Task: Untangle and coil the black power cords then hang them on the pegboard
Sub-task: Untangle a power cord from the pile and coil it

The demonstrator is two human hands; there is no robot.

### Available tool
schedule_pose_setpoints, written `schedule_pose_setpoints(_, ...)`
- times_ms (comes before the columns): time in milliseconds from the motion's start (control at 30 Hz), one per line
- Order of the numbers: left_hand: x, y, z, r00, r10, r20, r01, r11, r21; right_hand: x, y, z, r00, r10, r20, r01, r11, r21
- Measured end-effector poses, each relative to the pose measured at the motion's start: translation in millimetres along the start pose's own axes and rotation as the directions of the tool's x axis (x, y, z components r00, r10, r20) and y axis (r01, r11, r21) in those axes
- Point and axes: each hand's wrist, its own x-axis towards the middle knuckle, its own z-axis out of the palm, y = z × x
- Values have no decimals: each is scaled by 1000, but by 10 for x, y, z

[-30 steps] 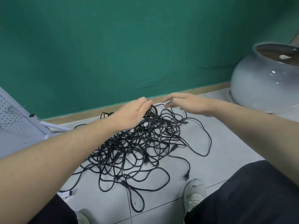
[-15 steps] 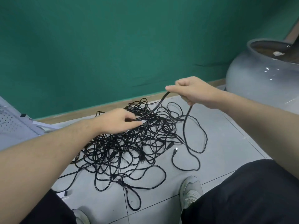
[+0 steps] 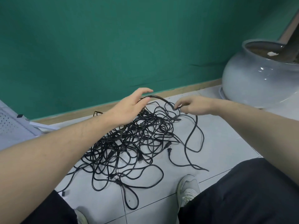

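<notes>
The tangle of black power cords (image 3: 129,143) blocks the middle of the tiled floor (image 3: 218,135); your left hand (image 3: 129,109) and right hand (image 3: 195,105) sit over its far edge, a raised cord loop (image 3: 155,97) arching between them; bare tile lies open to your right, up to the grey pot (image 3: 255,81); the green wall (image 3: 113,46) closes the far side; the white pegboard (image 3: 11,126) hems the left; your knees and shoe (image 3: 188,189) crowd the near side.

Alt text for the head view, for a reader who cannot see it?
Two bare hands work a raised cord loop above a tangled pile of black power cords on a tiled floor: the right hand pinches it, the left hand lifts it.
</notes>
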Motion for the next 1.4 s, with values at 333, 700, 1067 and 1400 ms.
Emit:
schedule_pose_setpoints(333, 54, 148, 173, 998, 9, 60, -6, 998, -55, -37, -538, 53, 973, -203, -109, 230, 849, 476)
schedule_pose_setpoints(700, -163, -148, 95, 931, -150, 333, 88, 977, 195, -207, -459, -187, 947, -185, -262, 301, 795, 526)
schedule_pose_setpoints(1067, -133, -188, -46, 997, -74, -33, 75, 997, 28, 53, 205, -46, 939, -57, -338, 89, 993, 80)
schedule_pose_setpoints(1400, 46, 127, 219, 983, -167, 81, 182, 955, -235, 28, -502, 135, 946, -301, -120, 319, 931, 179)
